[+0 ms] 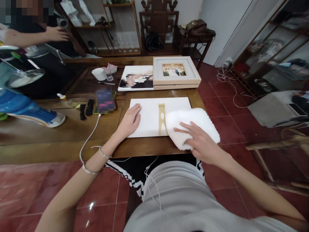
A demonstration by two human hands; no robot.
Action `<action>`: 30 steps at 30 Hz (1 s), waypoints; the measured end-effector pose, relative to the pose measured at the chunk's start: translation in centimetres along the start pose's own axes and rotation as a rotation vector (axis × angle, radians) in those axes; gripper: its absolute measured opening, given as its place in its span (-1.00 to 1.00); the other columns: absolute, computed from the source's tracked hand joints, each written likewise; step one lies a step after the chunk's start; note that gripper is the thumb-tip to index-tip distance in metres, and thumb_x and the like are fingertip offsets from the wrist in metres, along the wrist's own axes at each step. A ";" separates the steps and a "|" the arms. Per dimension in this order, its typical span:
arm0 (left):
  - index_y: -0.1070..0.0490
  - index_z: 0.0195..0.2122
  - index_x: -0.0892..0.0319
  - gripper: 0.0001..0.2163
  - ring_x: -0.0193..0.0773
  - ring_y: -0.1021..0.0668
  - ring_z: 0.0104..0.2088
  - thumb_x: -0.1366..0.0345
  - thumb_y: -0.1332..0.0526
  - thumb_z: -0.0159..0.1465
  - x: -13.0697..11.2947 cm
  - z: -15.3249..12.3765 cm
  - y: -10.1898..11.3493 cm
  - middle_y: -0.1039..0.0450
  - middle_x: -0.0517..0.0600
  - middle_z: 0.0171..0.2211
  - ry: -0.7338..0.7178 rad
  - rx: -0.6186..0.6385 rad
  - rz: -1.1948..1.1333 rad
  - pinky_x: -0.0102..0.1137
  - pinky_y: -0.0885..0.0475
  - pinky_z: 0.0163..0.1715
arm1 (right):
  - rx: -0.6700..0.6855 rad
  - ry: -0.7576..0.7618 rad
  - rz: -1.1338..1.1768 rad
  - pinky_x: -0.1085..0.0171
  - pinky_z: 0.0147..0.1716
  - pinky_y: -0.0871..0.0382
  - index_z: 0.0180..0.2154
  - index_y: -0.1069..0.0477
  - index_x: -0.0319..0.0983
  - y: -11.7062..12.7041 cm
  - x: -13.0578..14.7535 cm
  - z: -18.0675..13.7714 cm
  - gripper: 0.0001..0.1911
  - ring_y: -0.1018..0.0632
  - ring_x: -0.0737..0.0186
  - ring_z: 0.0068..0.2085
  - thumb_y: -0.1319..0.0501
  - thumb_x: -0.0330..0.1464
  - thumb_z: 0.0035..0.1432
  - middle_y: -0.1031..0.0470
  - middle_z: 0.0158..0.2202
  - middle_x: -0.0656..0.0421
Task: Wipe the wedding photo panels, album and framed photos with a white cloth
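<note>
A flat white board [147,111] lies on the wooden table in front of me, its right part covered. A tan, cat-shaped strip [160,125] shows near its middle; I cannot tell whether it is printed or laid on. My left hand [131,120] rests open on the board's left edge, fingers stretched out. Over the right side of the board and past its edge spreads a fluffy white cloth [202,120]. My right hand [196,138] presses on this cloth from above, with its fingers spread apart.
Behind the board lie a photo print [137,69] and a framed photo [177,82]. A phone [105,100] on a white cable, a small dropper bottle [69,100] and a blue-and-white pack [26,104] are leftward. Another person's hand [58,33] holds a dark cylindrical object at upper left.
</note>
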State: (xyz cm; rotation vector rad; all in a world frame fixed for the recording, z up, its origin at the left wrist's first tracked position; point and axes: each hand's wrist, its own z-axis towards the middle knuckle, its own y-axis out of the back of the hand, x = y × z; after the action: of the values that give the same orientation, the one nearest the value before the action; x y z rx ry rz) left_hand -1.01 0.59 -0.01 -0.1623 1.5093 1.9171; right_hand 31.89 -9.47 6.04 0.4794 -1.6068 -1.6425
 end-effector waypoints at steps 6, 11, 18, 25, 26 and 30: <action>-0.37 0.18 0.34 -0.56 0.03 -0.29 0.34 0.25 0.02 0.38 0.0 -0.1 0.1 -0.29 0.29 0.28 0.002 0.003 -0.012 0.08 -0.14 0.33 | 0.033 -0.066 -0.033 -0.34 0.31 -0.02 -0.19 -0.53 -0.27 0.5 -6.8 6.2 -0.55 -0.15 -0.19 0.40 -0.07 -0.65 -0.09 -0.28 0.34 -0.02; -0.39 0.17 0.32 -0.57 0.01 -0.31 0.33 0.25 0.00 0.37 0.0 -0.2 0.2 -0.31 0.27 0.28 0.015 -0.011 -0.038 0.06 -0.12 0.34 | 0.045 -0.155 -0.092 -0.28 0.33 0.02 0.03 -0.45 -0.33 0.7 -10.6 11.1 -0.44 -0.13 -0.13 0.41 -0.01 -0.66 0.00 -0.29 0.32 -0.10; -0.40 0.16 0.29 -0.59 0.00 -0.33 0.32 0.24 -0.02 0.37 0.1 -0.2 0.0 -0.32 0.25 0.27 0.018 -0.032 -0.038 0.06 -0.14 0.33 | 0.063 -0.135 -0.068 -0.41 0.28 0.02 -0.10 -0.51 -0.28 0.2 -6.2 7.0 -0.52 -0.11 -0.21 0.41 -0.05 -0.66 -0.03 -0.22 0.36 -0.06; -0.39 0.17 0.28 -0.59 0.00 -0.32 0.33 0.26 -0.02 0.37 0.0 -0.2 0.0 -0.31 0.25 0.28 0.020 -0.024 -0.015 0.06 -0.14 0.33 | 0.217 -0.051 0.019 -0.37 0.31 0.00 -0.23 -0.55 -0.24 1.9 2.0 -0.5 -0.54 -0.09 -0.18 0.42 -0.06 -0.68 -0.11 -0.21 0.37 0.03; -0.39 0.17 0.29 -0.59 0.01 -0.32 0.33 0.26 -0.02 0.37 -0.1 -0.2 0.0 -0.31 0.25 0.28 0.020 -0.022 -0.015 0.06 -0.15 0.33 | 0.231 -0.046 0.038 -0.35 0.32 -0.01 -0.23 -0.56 -0.24 2.2 2.3 -0.8 -0.54 -0.09 -0.16 0.42 -0.06 -0.68 -0.11 -0.22 0.37 0.04; -0.38 0.18 0.25 -0.59 0.01 -0.31 0.33 0.26 -0.02 0.37 0.0 -0.1 0.1 -0.31 0.22 0.29 0.019 -0.012 -0.025 0.07 -0.14 0.33 | 0.212 -0.059 0.062 -0.25 0.35 -0.03 -0.19 -0.54 -0.26 2.5 -0.3 0.9 -0.54 -0.10 -0.06 0.42 -0.05 -0.65 -0.09 -0.26 0.34 -0.02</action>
State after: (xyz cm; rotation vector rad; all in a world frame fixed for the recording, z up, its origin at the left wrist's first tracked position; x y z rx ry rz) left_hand -1.07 0.44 0.04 -0.2041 1.5017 1.9105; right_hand 32.01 -8.40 8.46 0.4873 -1.8322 -1.4605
